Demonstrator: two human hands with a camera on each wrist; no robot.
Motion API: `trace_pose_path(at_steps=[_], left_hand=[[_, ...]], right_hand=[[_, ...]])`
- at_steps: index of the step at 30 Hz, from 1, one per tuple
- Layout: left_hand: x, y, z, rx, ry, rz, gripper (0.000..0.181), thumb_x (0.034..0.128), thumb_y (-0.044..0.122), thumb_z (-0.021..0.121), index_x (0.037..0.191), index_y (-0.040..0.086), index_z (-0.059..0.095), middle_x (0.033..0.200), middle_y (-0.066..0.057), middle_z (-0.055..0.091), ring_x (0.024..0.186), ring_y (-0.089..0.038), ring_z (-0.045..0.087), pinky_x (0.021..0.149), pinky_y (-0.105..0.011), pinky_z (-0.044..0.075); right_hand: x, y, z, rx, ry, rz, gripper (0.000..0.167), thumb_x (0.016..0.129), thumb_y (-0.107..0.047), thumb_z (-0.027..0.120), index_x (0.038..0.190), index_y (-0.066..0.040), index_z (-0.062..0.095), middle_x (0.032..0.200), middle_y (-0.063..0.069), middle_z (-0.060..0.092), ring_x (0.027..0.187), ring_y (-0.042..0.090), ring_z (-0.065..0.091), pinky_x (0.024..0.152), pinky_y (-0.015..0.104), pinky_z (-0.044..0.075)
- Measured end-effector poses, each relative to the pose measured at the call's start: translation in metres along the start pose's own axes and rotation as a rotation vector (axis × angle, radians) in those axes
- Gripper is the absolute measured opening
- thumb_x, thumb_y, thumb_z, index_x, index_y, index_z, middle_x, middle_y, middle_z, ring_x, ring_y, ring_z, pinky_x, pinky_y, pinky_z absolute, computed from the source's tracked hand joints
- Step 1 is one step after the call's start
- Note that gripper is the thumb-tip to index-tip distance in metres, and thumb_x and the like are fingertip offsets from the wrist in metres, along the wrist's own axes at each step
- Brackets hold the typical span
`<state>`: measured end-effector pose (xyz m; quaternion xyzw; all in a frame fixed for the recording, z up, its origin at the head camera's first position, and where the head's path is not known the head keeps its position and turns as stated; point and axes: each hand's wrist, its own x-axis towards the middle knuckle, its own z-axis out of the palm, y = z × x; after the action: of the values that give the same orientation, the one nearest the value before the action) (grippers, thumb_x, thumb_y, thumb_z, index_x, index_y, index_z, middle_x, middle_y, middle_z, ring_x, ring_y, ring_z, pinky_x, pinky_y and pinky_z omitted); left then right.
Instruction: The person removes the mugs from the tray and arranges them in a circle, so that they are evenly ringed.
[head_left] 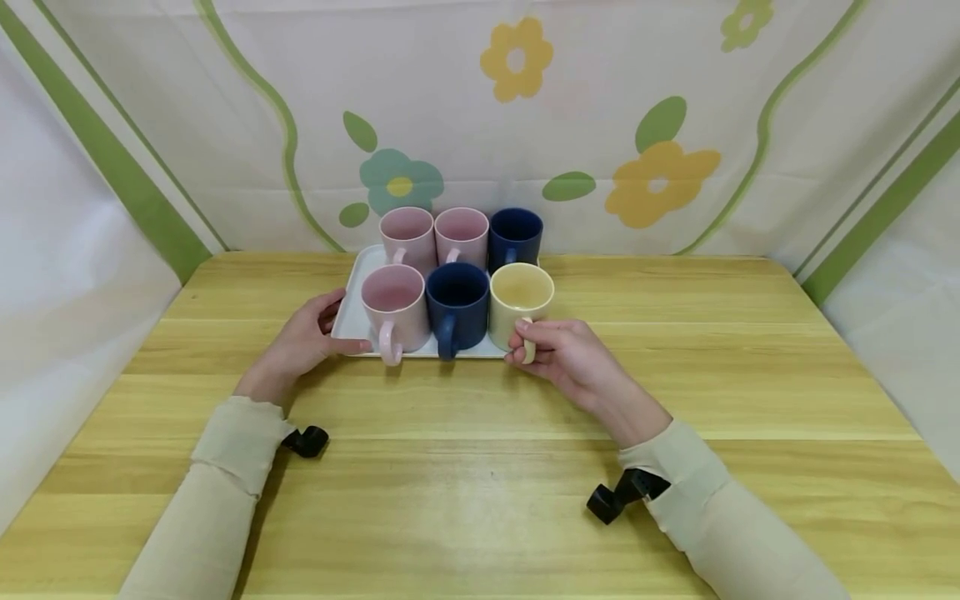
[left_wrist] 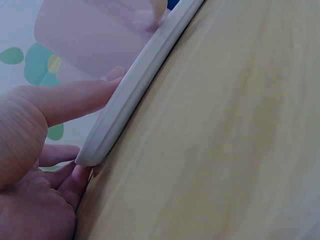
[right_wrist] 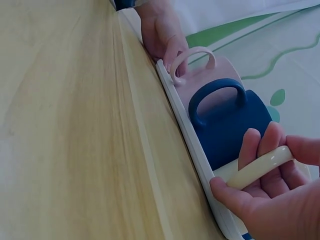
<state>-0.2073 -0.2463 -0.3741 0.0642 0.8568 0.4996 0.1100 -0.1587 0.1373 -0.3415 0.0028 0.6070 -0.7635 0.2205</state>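
A white tray (head_left: 358, 292) at the far side of the table carries several mugs in two rows. The front row has a pink mug (head_left: 407, 321), a dark blue mug (head_left: 468, 317) and a pale yellow mug (head_left: 501, 318), handles facing me. My left hand (head_left: 303, 335) grips the tray's left end; in the left wrist view its thumb (left_wrist: 82, 100) lies over the rim and fingertips touch the corner's underside. With my right hand (head_left: 573, 354) I hold the yellow mug's handle (right_wrist: 260, 167), fingers through the loop. The mug stands at the tray's front right, its base partly hidden.
Behind stand two pink mugs (head_left: 408, 247) and another dark blue mug (head_left: 517, 247), close against the front row. A patterned white cloth (head_left: 450, 100) hangs right behind the tray. The wooden table (head_left: 450, 483) stretches out in front. Black wrist cameras (head_left: 309, 442) jut from both sleeves.
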Motion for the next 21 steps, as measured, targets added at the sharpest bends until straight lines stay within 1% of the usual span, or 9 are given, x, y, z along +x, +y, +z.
trace_pose_path(at_steps=[2, 5, 8, 11, 13, 16, 21], left_hand=[[-0.001, 0.001, 0.0, 0.006, 0.0, -0.001, 0.107, 0.0901, 0.011, 0.083, 0.169, -0.001, 0.012, 0.171, -0.026, 0.031, 0.143, -0.041, 0.047, 0.096, -0.015, 0.043], [-0.002, 0.002, -0.001, 0.018, -0.001, -0.002, 0.107, 0.09, 0.011, 0.084, 0.169, -0.001, 0.012, 0.17, -0.026, 0.032, 0.142, -0.042, 0.048, 0.098, -0.018, 0.043], [-0.003, 0.003, -0.001, 0.021, 0.0, -0.006, 0.108, 0.0898, 0.012, 0.084, 0.169, -0.001, 0.012, 0.17, -0.027, 0.032, 0.142, -0.042, 0.047, 0.104, -0.026, 0.043], [-0.003, 0.003, -0.001, 0.016, 0.006, -0.009, 0.108, 0.0894, 0.011, 0.084, 0.169, -0.001, 0.012, 0.17, -0.027, 0.033, 0.143, -0.042, 0.047, 0.11, -0.036, 0.043], [-0.003, 0.002, -0.001, 0.013, 0.01, -0.013, 0.108, 0.0893, 0.012, 0.084, 0.169, 0.0, 0.013, 0.169, -0.026, 0.034, 0.142, -0.041, 0.047, 0.113, -0.04, 0.042], [-0.003, 0.002, -0.001, 0.011, 0.009, -0.016, 0.109, 0.0892, 0.013, 0.085, 0.17, 0.002, 0.013, 0.169, -0.024, 0.035, 0.142, -0.04, 0.048, 0.114, -0.042, 0.041], [-0.003, 0.004, 0.001, 0.003, 0.006, -0.024, 0.109, 0.0887, 0.015, 0.087, 0.17, 0.004, 0.015, 0.169, -0.02, 0.036, 0.141, -0.038, 0.048, 0.114, -0.043, 0.041]], right_hand=[[-0.001, -0.001, 0.001, 0.022, 0.019, -0.001, 0.028, 0.109, -0.013, 0.057, 0.086, -0.011, 0.073, 0.079, 0.0, 0.069, 0.081, 0.014, 0.069, 0.094, 0.032, 0.06], [-0.002, -0.003, 0.002, 0.065, 0.047, -0.002, 0.028, 0.109, -0.013, 0.058, 0.086, -0.01, 0.072, 0.08, 0.0, 0.068, 0.077, 0.013, 0.067, 0.092, 0.031, 0.06], [-0.004, -0.006, 0.003, 0.092, 0.058, 0.001, 0.028, 0.109, -0.014, 0.058, 0.086, -0.009, 0.072, 0.081, 0.001, 0.068, 0.078, 0.015, 0.067, 0.092, 0.032, 0.06], [-0.006, -0.009, 0.003, 0.1, 0.058, 0.006, 0.027, 0.11, -0.015, 0.058, 0.087, -0.009, 0.072, 0.082, 0.001, 0.068, 0.081, 0.015, 0.067, 0.094, 0.033, 0.059], [-0.007, -0.012, 0.003, 0.103, 0.067, 0.004, 0.027, 0.11, -0.015, 0.058, 0.087, -0.009, 0.073, 0.082, 0.001, 0.069, 0.081, 0.015, 0.067, 0.095, 0.034, 0.059], [-0.009, -0.016, 0.002, 0.098, 0.085, -0.008, 0.028, 0.109, -0.015, 0.058, 0.087, -0.009, 0.074, 0.082, 0.001, 0.069, 0.08, 0.015, 0.067, 0.095, 0.034, 0.059], [-0.014, -0.025, -0.002, 0.078, 0.107, -0.038, 0.028, 0.109, -0.017, 0.06, 0.086, -0.01, 0.076, 0.082, 0.0, 0.07, 0.081, 0.015, 0.068, 0.09, 0.031, 0.058]])
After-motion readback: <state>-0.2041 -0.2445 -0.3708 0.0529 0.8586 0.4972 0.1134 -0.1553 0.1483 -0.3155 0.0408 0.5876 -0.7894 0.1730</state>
